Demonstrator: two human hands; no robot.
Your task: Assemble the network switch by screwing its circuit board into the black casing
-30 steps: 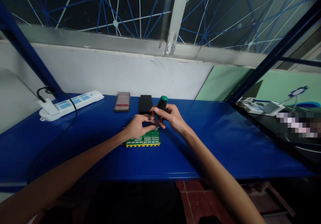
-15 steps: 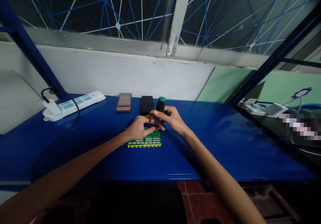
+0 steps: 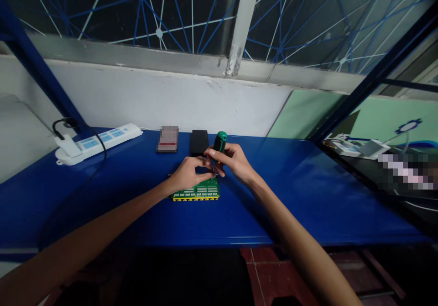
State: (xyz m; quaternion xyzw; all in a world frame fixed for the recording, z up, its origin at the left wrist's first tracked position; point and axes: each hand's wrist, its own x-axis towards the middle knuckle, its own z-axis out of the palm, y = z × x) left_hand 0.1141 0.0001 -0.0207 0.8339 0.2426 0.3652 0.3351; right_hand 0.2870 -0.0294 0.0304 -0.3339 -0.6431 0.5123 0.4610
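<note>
A green circuit board [image 3: 198, 191] with a yellow front edge lies flat on the blue table [image 3: 308, 196]. My left hand [image 3: 186, 173] rests on the board's far part, fingers curled and pinched near the screwdriver's tip. My right hand [image 3: 232, 160] is wrapped round a screwdriver [image 3: 219, 144] with a green and black handle, held nearly upright over the board's far right corner. The screwdriver's shaft and tip are hidden by my fingers.
A white power strip [image 3: 96, 141] with a black plug and cable lies at the table's far left. A small reddish box [image 3: 167, 139] and a black box [image 3: 199, 142] stand by the white wall behind my hands. A dark side bench [image 3: 376, 160] with clutter is at the right.
The screwdriver handle has turned and tilted a little in my right hand. Both hands stay over the board's far right corner.
</note>
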